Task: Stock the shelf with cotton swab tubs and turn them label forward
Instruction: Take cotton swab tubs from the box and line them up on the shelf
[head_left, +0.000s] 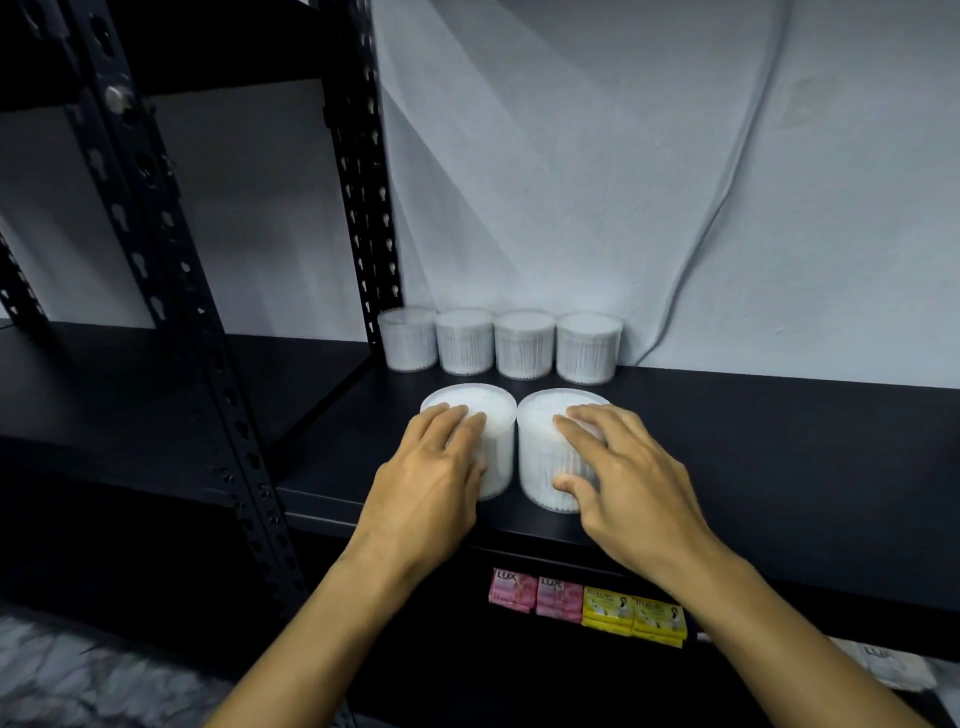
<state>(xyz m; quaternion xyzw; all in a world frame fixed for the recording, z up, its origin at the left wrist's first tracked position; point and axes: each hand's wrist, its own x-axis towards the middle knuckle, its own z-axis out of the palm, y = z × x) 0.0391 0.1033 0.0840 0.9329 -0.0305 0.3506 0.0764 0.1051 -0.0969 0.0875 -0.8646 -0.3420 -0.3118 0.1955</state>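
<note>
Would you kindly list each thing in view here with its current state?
Left hand: grips left front tub.
Right hand: grips right front tub.
Left front tub: upright, lidded, near shelf edge.
Right front tub: upright, lidded, beside the left one.
Back tubs: four upright in a row by the wall.
Soap packs: lined up on the lower shelf.

You had a black shelf (753, 441) in front of you. Four tubs (501, 345) stood in a row at its back, toward 12 o'clock. Two bigger-looking tubs (511, 457) stood side by side near the front edge, just beside each other.
</note>
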